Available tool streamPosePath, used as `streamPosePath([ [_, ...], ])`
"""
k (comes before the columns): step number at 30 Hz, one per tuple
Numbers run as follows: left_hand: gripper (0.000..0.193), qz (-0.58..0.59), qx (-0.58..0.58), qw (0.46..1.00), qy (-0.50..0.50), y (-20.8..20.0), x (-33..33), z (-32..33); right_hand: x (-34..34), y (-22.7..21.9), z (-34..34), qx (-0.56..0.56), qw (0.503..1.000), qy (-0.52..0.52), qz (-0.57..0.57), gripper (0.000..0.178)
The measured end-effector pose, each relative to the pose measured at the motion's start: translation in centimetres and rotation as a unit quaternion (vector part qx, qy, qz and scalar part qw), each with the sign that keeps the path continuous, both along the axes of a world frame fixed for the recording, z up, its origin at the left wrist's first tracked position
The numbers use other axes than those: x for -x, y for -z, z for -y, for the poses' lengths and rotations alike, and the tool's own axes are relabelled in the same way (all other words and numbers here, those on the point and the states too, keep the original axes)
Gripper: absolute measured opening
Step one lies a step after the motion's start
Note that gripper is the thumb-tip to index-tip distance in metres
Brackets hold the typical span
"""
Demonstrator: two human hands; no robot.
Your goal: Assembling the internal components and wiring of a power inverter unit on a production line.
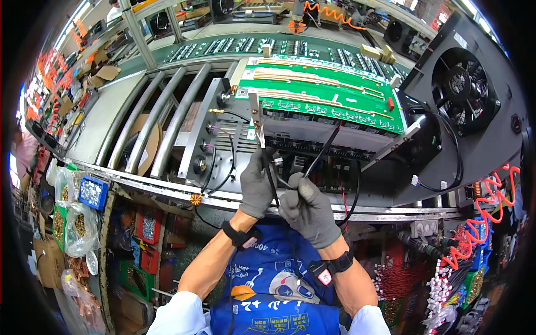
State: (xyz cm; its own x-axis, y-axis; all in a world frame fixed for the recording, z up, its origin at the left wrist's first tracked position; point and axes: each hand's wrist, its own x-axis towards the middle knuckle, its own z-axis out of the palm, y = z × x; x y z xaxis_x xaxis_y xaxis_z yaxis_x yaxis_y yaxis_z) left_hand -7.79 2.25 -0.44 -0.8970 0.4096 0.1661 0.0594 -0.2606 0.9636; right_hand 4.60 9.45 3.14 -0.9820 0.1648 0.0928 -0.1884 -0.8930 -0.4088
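Both my hands wear grey gloves and meet at the near edge of a grey metal chassis (223, 134). My left hand (255, 187) reaches up to the chassis front and pinches a black cable (324, 153) near its lower end. My right hand (308, 209) is closed around the same black cable, which runs up toward the underside of a green circuit board (329, 92) mounted on top of the chassis. A black fan panel (466, 84) stands tilted at the right, joined by wires.
Grey metal rails (162, 117) lie to the left on the bench. A blue bin of screws (92, 192) and bags of small parts hang at the left. Red coiled hose (480, 223) hangs at the right. More green boards (251, 44) line the far conveyor.
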Motion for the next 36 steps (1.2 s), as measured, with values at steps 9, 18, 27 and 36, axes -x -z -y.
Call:
streamPosePath([
  [9, 0.039, -0.354, 0.309, 0.879, 0.080, -0.4, 1.5, 3.8, -4.2, 1.2, -1.5, -0.219, 0.959, 0.043, 0.176, 0.054],
  [18, 0.037, -0.318, 0.327, 0.887, 0.070, 0.4, 3.6, 2.5, -7.4, -0.2, -3.9, -0.356, 0.878, 0.105, 0.302, 0.047],
  [27, 0.027, -0.252, 0.308, 0.915, 0.061, 0.8, 4.1, 0.2, -9.6, 0.1, -4.3, -0.369, 0.868, 0.120, 0.309, 0.038],
  [36, 0.024, -0.106, 0.220, 0.965, 0.096, 0.6, 2.6, -0.1, -11.4, 0.1, -6.0, -0.338, 0.854, 0.173, 0.355, 0.034],
])
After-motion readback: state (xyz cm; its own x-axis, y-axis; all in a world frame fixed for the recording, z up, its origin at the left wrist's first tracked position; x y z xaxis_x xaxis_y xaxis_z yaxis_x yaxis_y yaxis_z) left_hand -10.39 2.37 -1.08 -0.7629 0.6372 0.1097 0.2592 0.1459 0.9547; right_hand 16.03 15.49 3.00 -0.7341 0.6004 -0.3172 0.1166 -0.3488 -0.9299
